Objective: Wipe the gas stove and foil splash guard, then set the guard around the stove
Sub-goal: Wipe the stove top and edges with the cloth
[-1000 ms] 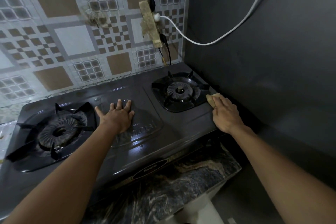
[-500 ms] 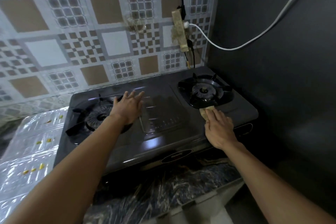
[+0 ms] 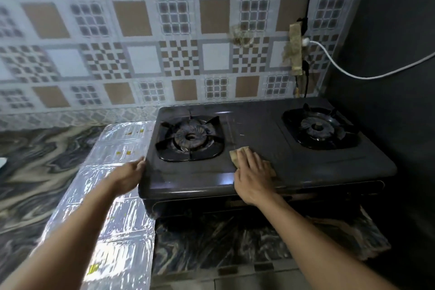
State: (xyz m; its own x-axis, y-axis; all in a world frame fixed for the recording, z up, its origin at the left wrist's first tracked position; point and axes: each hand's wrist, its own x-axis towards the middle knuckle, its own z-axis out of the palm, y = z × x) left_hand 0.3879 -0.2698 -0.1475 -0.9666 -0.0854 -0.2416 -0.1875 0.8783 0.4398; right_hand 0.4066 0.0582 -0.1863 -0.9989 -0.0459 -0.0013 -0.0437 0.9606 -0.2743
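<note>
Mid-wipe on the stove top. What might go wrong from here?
The cloth under the right hand lies close to the left burner; it may snag on the pan-support prongs. The foil splash guard lies flat beside the stove, under the left hand and arm; leaning on it might crease it or smear its food bits.

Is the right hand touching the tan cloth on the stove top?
Touching. The head view shows the right hand lying flat on the tan cloth, which sticks out beyond its fingers.
</note>
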